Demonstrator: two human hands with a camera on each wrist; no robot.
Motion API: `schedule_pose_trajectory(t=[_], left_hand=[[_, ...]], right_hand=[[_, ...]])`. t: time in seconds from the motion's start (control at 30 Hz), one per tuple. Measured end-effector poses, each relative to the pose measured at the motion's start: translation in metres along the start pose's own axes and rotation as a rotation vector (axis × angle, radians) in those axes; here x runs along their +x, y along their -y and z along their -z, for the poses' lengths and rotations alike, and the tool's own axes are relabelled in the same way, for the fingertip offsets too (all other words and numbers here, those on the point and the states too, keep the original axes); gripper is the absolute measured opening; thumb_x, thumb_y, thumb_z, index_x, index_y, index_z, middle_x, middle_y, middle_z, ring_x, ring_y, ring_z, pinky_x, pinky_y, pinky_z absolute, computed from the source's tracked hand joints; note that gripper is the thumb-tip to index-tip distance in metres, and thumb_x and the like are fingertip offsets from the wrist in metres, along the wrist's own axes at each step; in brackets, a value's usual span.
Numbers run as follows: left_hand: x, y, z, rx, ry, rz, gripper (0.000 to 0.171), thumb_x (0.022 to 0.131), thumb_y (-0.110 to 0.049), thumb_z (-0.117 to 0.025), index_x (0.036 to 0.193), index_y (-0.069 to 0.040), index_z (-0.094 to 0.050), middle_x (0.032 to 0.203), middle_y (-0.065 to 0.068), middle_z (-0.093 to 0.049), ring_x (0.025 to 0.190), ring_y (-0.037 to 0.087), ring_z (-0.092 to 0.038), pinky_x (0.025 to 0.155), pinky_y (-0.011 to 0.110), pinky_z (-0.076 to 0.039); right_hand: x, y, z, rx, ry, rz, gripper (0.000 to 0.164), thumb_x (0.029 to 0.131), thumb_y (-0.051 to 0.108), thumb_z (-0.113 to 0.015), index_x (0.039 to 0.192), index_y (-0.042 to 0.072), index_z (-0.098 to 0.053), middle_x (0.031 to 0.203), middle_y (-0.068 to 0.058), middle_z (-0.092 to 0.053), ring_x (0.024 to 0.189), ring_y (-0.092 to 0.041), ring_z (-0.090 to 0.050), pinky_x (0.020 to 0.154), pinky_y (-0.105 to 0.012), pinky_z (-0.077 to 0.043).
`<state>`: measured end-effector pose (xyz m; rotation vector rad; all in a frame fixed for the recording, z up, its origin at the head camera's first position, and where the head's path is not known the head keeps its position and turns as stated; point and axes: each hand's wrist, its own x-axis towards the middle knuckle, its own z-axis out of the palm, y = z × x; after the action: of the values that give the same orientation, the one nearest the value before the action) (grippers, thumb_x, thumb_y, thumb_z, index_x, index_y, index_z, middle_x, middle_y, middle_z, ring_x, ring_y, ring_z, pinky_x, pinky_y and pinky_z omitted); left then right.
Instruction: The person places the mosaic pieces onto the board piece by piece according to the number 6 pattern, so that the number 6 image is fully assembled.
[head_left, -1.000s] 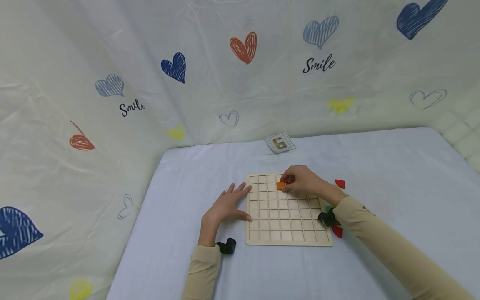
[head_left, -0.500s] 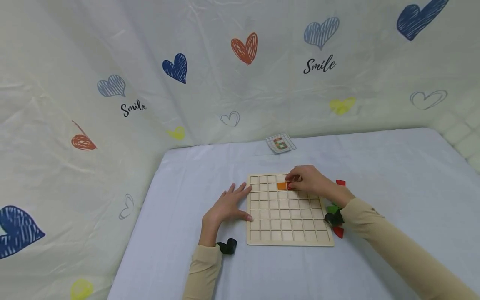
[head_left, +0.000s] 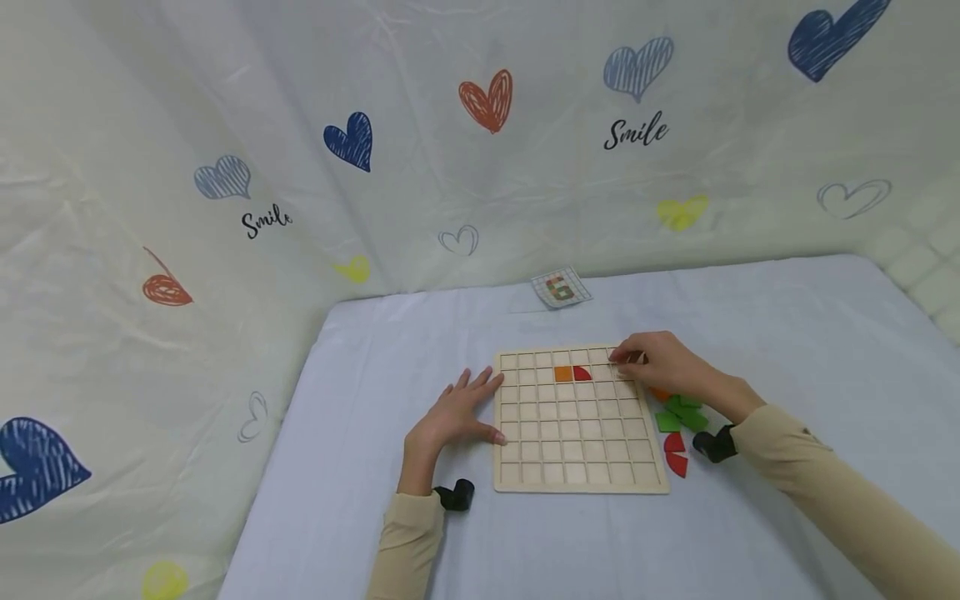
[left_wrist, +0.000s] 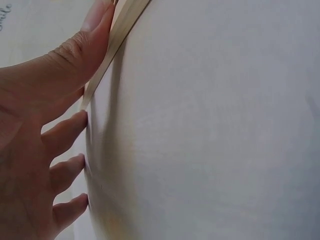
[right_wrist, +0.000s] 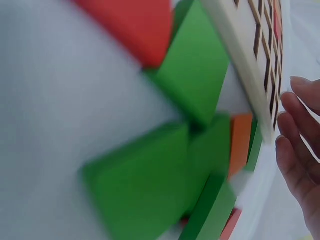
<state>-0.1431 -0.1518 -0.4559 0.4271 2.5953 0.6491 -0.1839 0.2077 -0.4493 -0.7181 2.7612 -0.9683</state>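
Note:
A wooden grid board [head_left: 540, 451] lies flat on the white-covered table. In its second row sit an orange square tile [head_left: 563, 374] and, touching it on the right, a red quarter-round tile [head_left: 581, 373]. My left hand [head_left: 453, 411] rests at the board's left edge with fingers spread; in the left wrist view its thumb [left_wrist: 82, 52] touches the wooden rim. Over the board's upper right corner hovers my right hand [head_left: 667, 364], fingers loosely bent. The right wrist view shows nothing between those fingertips.
Right of the board lie green tiles [head_left: 682, 411], an orange tile [head_left: 661, 394] partly hidden by the hand, and two red quarter-round tiles [head_left: 675, 454]. A small pattern card [head_left: 561, 287] lies at the table's back edge. Behind hangs a heart-printed curtain [head_left: 405, 192].
My right hand has let go of the red tile, now lying in its cell beside the orange one, and has moved right. The left hand has stayed in place.

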Motion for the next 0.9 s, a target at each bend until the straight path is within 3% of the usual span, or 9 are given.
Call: schedule_pose_trajectory(t=[0.33,0.9], left_hand=[[-0.003,-0.001,-0.001,-0.009,-0.001,0.014,0.105,0.077,-0.037,-0.091,0.163,-0.022,-0.033,0.172,0.001,-0.021,0.161,0.033,-0.005,0.129,0.058,-0.009],[-0.002,0.0,-0.002,0.005,-0.002,0.009,0.104,0.078,-0.039,-0.089,0.163,-0.023,-0.032,0.172,0.0,-0.02,0.161,0.032,-0.004,0.13,0.057,-0.009]], right_hand=[[-0.021,-0.012,0.009,-0.046,-0.002,-0.036,0.013,0.09,0.005,-0.076,0.102,0.0,-0.077,0.091,-0.002,-0.074,0.078,-0.013,-0.059,0.066,-0.023,-0.054],[-0.056,-0.045,0.026,-0.107,-0.074,-0.092,0.014,0.087,0.007,-0.08,0.099,0.002,-0.075,0.089,-0.001,-0.072,0.075,-0.012,-0.052,0.061,-0.022,-0.046]])
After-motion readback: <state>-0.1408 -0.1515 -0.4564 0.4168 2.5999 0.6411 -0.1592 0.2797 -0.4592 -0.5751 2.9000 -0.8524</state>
